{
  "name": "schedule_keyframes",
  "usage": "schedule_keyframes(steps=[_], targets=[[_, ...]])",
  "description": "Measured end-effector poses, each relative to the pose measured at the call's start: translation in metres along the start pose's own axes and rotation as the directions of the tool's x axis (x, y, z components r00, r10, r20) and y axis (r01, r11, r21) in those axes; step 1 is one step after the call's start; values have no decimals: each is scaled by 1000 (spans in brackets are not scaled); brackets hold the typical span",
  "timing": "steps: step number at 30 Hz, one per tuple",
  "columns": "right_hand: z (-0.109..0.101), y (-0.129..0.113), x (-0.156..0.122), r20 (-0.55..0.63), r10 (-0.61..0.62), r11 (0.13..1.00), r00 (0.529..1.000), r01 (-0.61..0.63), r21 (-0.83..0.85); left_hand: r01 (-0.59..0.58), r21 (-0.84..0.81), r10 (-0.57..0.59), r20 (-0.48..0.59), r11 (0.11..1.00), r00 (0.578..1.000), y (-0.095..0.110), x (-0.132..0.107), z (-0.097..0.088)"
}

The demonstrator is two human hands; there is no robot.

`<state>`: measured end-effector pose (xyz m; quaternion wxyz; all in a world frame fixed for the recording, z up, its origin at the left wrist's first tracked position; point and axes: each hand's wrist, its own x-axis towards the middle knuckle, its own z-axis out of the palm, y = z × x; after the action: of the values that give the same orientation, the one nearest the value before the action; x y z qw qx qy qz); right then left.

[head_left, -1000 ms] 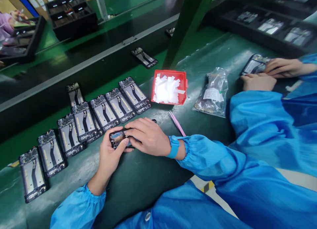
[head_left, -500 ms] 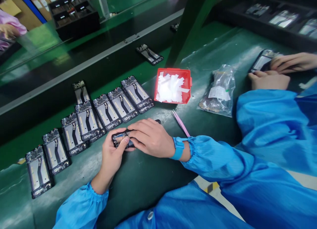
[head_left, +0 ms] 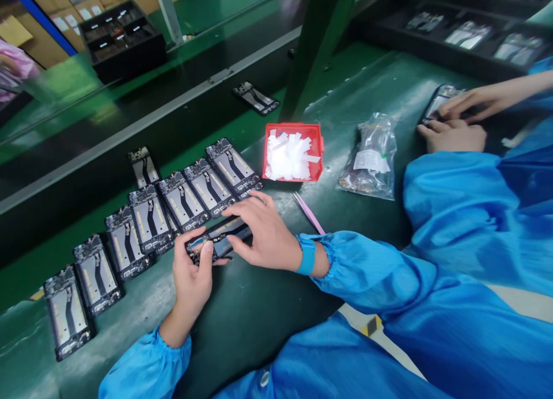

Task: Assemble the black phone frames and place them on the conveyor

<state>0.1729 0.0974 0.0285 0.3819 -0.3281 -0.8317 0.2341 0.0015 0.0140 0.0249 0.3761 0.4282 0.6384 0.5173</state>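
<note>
A phone chassis (head_left: 222,243) with a dark flex cable across its metal middle is held above the bench, tilted. My left hand (head_left: 194,272) grips its left end, thumb on the top face and fingers behind. Over its right part is my right hand (head_left: 270,235), thumb and fingers spread apart; whether the fingertips touch its edge is hard to tell. Just beyond lies a slanting row of similar opened phone chassis (head_left: 184,200), some overlapping. Pink tweezers (head_left: 309,213) rest on the bench right of my right hand.
A red tray (head_left: 319,168) of white paper strips stands beyond my right hand. Right of it is a clear plastic bag (head_left: 371,157) with a label. A co-worker's hands (head_left: 462,125) work on another phone chassis (head_left: 434,105). One more chassis (head_left: 256,98) lies near the rail.
My right hand's fingers have lifted and spread, uncovering more of the phone chassis and its flex cable. My left hand keeps its grip. The view has shifted slightly.
</note>
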Motion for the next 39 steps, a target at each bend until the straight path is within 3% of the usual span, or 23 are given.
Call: schedule_keyframes(steps=[4,9,17,24,28,34,39], targets=[[0,0,3,9,102,994,995,-102,39,-82,49,82,2,995,997,-5,-7,2],[1,-3,5,-4,138,987,990,-138,78,-248,150,256,-38,957,966,-9,-14,7],[3,-8,3,-20,43,998,999,-42,39,-357,253,380,-49,899,924,-13,-14,7],[2,-12,-1,28,6,999,1000,-5,-40,-190,195,208,-78,962,975,-8,-2,3],[-1,-4,1,130,-19,991,991,37,-132,-66,126,67,3,990,998,-5,7,-4],[-5,1,6,290,56,986,955,-7,-166,71,-5,-70,152,997,986,-11,18,-13],[-5,3,6,322,100,987,941,-53,-153,223,-222,-160,270,949,949,-9,22,-17]])
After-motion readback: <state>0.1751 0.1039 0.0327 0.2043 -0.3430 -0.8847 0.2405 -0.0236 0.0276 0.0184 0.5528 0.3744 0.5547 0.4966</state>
